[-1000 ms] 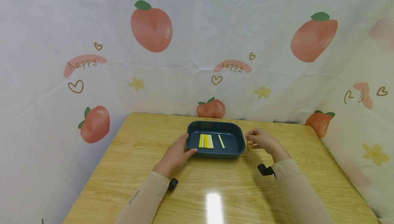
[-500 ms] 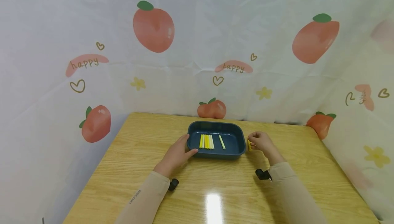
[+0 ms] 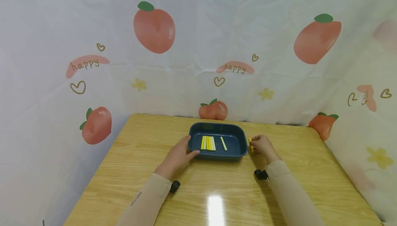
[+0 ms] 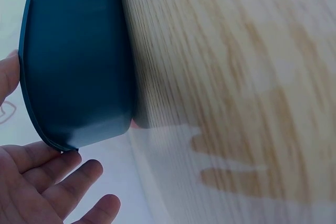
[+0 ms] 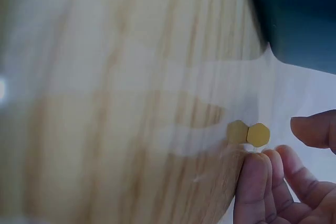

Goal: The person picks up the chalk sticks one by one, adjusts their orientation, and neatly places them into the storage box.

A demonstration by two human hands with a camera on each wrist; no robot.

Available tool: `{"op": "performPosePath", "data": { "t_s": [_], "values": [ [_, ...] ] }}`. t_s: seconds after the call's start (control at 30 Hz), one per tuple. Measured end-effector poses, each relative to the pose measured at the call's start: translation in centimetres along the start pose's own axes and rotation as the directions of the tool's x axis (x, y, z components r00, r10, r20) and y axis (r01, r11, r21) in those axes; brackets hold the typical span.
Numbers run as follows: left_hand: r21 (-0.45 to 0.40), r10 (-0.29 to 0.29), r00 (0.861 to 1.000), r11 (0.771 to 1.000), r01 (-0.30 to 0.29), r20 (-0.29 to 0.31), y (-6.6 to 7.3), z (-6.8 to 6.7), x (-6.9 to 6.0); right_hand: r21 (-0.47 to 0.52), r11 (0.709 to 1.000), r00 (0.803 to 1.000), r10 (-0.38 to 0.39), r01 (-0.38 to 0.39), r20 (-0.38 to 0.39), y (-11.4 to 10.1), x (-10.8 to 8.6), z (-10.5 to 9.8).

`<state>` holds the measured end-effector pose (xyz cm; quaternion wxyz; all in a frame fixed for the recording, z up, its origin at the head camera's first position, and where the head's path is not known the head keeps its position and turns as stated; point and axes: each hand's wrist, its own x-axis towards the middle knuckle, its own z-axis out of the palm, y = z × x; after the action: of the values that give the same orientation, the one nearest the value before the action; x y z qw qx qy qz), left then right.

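My left hand (image 3: 177, 155) holds the left front corner of a dark blue tray (image 3: 218, 156), thumb on the front rim and fingers at the left end. In the left wrist view the fingertips (image 4: 68, 156) touch the tray's rim. Inside lie a row of several yellow and whitish sticks (image 3: 207, 143) and, to their right, a single pale stick (image 3: 223, 143) set apart. Just right of the tray, a yellow hexagonal stick (image 5: 258, 135) lies on the table. My right hand (image 3: 263, 146) is beside it, fingers close against it; the thumb (image 5: 315, 129) stands apart from the stick.
The wood-grain table (image 3: 149, 198) is glossy and reflects a bright light near its front. A white curtain (image 3: 186, 46) printed with red fruit, flowers and hearts hangs behind the table and along the sides.
My right hand and forearm have shifted a little to the left, and more of the yellow stick shows beside the fingers. The left hand and the tray stay nearly the same.
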<state>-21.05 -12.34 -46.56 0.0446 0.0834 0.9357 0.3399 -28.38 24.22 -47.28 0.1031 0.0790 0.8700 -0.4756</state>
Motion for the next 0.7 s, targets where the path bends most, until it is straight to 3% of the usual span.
{"op": "performPosePath", "data": {
  "t_s": [0.7],
  "values": [
    [-0.010,0.009,1.000,1.000,-0.009,-0.005,-0.3,0.0,0.0,-0.197,0.980,0.997,0.033,-0.018,0.070,-0.4,1.7,0.2]
  ]
}}
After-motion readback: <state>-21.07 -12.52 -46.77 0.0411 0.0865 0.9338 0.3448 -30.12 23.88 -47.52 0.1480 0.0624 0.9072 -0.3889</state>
